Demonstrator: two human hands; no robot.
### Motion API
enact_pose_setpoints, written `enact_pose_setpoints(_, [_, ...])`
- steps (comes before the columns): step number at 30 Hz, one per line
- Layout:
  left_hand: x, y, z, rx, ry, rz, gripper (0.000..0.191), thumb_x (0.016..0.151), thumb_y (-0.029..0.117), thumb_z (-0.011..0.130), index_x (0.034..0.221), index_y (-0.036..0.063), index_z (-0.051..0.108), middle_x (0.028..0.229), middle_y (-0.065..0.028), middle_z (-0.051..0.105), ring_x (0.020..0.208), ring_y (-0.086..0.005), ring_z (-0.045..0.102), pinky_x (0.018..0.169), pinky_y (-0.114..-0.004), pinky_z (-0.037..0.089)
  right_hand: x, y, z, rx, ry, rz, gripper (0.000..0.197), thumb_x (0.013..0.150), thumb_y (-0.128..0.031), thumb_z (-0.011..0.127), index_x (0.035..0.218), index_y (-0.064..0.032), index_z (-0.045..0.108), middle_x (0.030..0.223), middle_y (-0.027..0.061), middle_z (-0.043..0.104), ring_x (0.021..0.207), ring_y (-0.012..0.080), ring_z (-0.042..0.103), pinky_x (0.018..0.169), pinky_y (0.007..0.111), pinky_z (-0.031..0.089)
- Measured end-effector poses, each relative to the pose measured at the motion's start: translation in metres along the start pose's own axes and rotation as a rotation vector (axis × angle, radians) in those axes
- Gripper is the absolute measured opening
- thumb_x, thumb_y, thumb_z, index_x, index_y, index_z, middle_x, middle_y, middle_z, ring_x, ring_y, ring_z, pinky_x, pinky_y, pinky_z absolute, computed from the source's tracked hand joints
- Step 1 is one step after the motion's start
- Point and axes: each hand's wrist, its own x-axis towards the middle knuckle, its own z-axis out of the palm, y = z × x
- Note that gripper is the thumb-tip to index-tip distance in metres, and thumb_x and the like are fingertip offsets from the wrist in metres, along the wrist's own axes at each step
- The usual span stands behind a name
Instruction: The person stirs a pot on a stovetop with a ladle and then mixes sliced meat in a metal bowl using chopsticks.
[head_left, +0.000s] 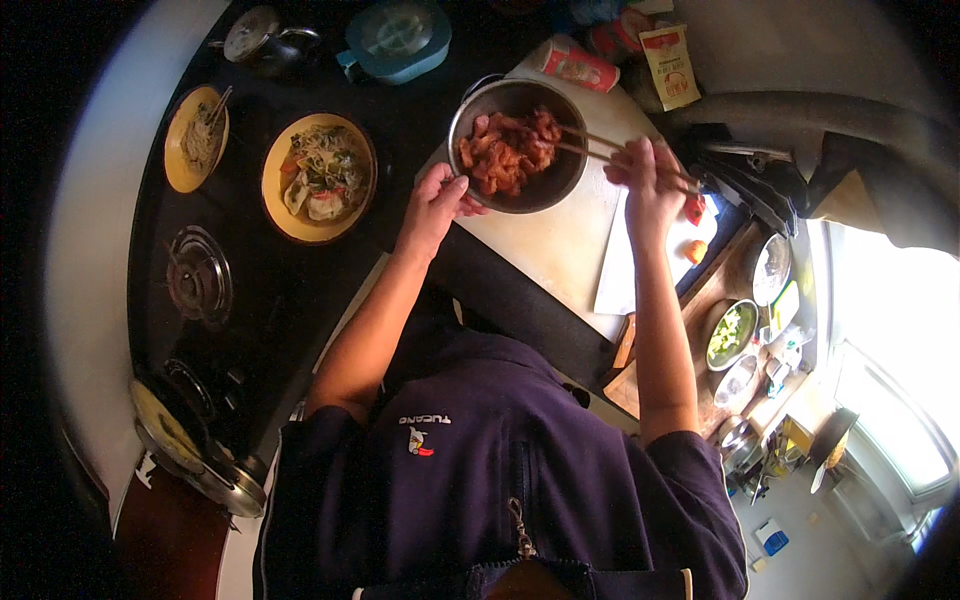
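My left hand (439, 201) grips the near-left rim of a metal bowl (568, 187) above a pale cutting board (559, 259). Reddish, sauce-coated meat pieces (506, 154) fill part of the bowl. A pair of wooden chopsticks (596, 146) is held in my right hand (651, 176), their tips in among the meat. Under my right forearm lies a cleaver (616, 270) with a broad, bright blade and a wooden handle. Just right of that hand are a small red piece of food (694, 210) and an orange piece (696, 251).
Left are a yellow bowl of noodle soup with dumplings (319, 176) and a smaller bowl with noodles (199, 142). A teal lidded container (397, 37) and a red paper cup (577, 66) stand behind. To the right is a bowl of chopped greens (731, 335). A pan (202, 469) sits lower left.
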Motion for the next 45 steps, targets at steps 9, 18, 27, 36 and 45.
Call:
enact_pose_setpoints(9, [-0.003, 0.007, 0.003, 0.015, 0.006, 0.010, 0.012, 0.091, 0.014, 0.045, 0.091, 0.0021, 0.046, 0.075, -0.0097, 0.060, 0.064, -0.0166, 0.063, 0.063, -0.028, 0.054, -0.045, -0.025, -0.023, -0.091, 0.002, 0.037, 0.029, 0.092, -0.025, 0.050, 0.088, 0.0038, 0.053, 0.073, 0.0116, 0.060, 0.060, 0.0152, 0.059, 0.054, 0.026, 0.050])
enact_pose_setpoints(18, [0.001, 0.008, -0.001, 0.071, -0.061, -0.012, 0.019, 0.092, 0.019, 0.045, 0.101, 0.0029, 0.047, 0.085, -0.0085, 0.061, 0.068, -0.0171, 0.063, 0.067, -0.030, 0.053, -0.038, 0.018, 0.034, 0.083, 0.042, 0.103, 0.032, 0.091, -0.027, 0.052, 0.091, 0.0051, 0.054, 0.076, 0.0145, 0.063, 0.061, 0.0196, 0.064, 0.057, 0.027, 0.052])
enact_pose_setpoints(27, [-0.003, 0.009, 0.005, 0.019, -0.012, 0.025, 0.019, 0.092, 0.019, 0.048, 0.100, 0.0017, 0.047, 0.085, -0.0099, 0.061, 0.065, -0.0167, 0.064, 0.062, -0.028, 0.055, -0.042, -0.038, 0.012, 0.027, -0.090, -0.038, 0.027, 0.093, -0.022, 0.048, 0.095, 0.0046, 0.053, 0.081, 0.0135, 0.061, 0.068, 0.0158, 0.061, 0.062, 0.028, 0.053])
enact_pose_setpoints(36, [0.001, 0.002, 0.001, -0.004, -0.044, 0.016, 0.021, 0.091, 0.021, 0.049, 0.100, 0.0022, 0.047, 0.083, -0.0101, 0.062, 0.067, -0.0166, 0.064, 0.066, -0.028, 0.054, -0.053, 0.002, 0.057, 0.060, -0.073, 0.102, 0.030, 0.093, -0.028, 0.048, 0.086, 0.0010, 0.052, 0.072, 0.0075, 0.056, 0.065, 0.0112, 0.051, 0.059, 0.025, 0.046])
enact_pose_setpoints(45, [-0.002, 0.007, 0.003, 0.009, -0.047, 0.013, 0.015, 0.091, 0.015, 0.046, 0.097, 0.0014, 0.048, 0.079, -0.0102, 0.062, 0.068, -0.0170, 0.064, 0.065, -0.027, 0.052, -0.029, 0.002, -0.011, 0.025, -0.046, -0.099, 0.024, 0.094, -0.020, 0.047, 0.092, 0.0039, 0.052, 0.075, 0.0104, 0.060, 0.065, 0.0145, 0.058, 0.063, 0.027, 0.051])
